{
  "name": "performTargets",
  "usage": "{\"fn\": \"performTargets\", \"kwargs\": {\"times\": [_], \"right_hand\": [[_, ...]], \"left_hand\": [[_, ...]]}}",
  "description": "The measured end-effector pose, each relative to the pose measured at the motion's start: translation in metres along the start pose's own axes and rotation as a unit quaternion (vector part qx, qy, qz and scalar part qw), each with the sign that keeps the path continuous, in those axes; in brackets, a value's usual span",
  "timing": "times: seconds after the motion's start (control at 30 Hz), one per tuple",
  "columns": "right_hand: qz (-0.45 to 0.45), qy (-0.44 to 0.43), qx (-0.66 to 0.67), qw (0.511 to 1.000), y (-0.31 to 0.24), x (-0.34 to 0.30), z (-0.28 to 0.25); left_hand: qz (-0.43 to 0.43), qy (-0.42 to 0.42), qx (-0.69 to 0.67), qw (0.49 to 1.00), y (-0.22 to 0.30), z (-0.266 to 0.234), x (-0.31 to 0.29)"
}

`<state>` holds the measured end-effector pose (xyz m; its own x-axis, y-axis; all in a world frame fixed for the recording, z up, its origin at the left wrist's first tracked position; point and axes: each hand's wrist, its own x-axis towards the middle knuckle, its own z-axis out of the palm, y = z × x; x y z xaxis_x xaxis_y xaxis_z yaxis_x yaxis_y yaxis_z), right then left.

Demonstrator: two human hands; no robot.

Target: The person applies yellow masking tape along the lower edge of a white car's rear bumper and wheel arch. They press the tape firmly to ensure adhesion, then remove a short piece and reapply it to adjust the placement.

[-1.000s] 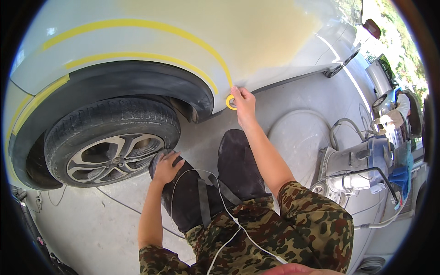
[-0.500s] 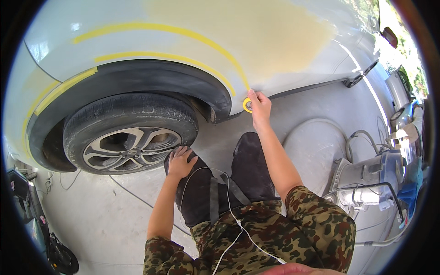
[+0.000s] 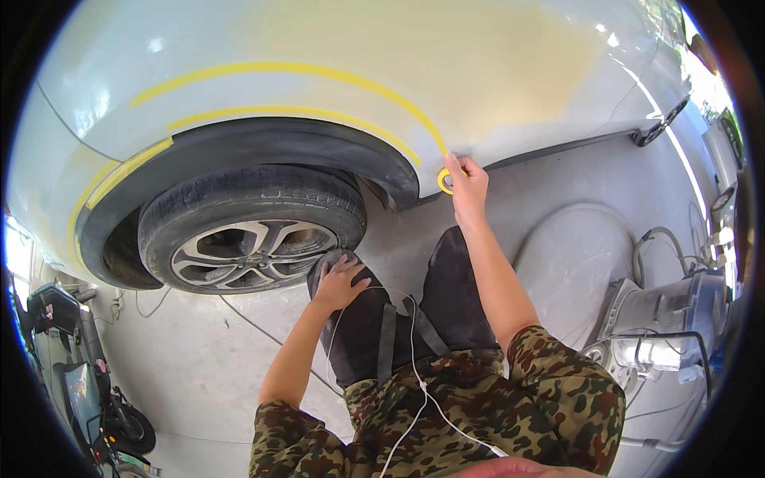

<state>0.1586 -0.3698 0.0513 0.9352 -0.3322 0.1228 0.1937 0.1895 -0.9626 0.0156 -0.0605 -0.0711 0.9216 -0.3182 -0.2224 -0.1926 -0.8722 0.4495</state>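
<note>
A roll of yellow masking tape [image 3: 443, 180] is gripped in my right hand [image 3: 472, 188], close to the lower edge of the white car panel [image 3: 263, 36]. From the roll a strip of yellow tape [image 3: 319, 73] runs up and curves left over the wheel arch. A lower yellow strip [image 3: 295, 112] follows the black arch trim [image 3: 287, 137]. My left hand [image 3: 340, 283] lies on my dark-trousered knee with its fingers spread, beside the car wheel [image 3: 255, 251]. My right fingers cover part of the roll.
A grey cylindrical machine [image 3: 661, 315] with a hose stands at the right, near a round pale shape [image 3: 574, 247] on the floor. At the lower left is a scooter [image 3: 88, 398]. A dark cable [image 3: 263, 331] crosses the floor, and a white cord [image 3: 422, 382] hangs over my camouflage shirt.
My view has shifted, so the car and both hands appear slightly farther right. My right hand still holds the tape roll at the strip's lower end; my left hand stays on my knee.
</note>
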Motion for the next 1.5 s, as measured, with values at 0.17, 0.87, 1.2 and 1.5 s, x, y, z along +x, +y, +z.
{"fn": "performTargets", "kwargs": {"times": [0.17, 0.87, 1.2, 1.5], "right_hand": [[-0.002, -0.005, 0.002, 1.000, -0.001, 0.000, 0.000], [-0.014, 0.003, -0.025, 1.000, 0.003, 0.001, -0.003], [-0.003, 0.007, -0.046, 0.999, -0.003, 0.001, -0.001], [-0.001, 0.003, -0.011, 1.000, 0.003, 0.002, -0.001]], "left_hand": [[-0.013, -0.019, 0.023, 0.999, 0.002, 0.002, 0.002], [0.042, 0.024, 0.026, 0.998, 0.037, -0.030, 0.000], [0.114, 0.554, 0.390, 0.726, 0.138, -0.335, 0.011], [0.201, 0.384, 0.541, 0.721, 0.186, -0.319, 0.046]]}}
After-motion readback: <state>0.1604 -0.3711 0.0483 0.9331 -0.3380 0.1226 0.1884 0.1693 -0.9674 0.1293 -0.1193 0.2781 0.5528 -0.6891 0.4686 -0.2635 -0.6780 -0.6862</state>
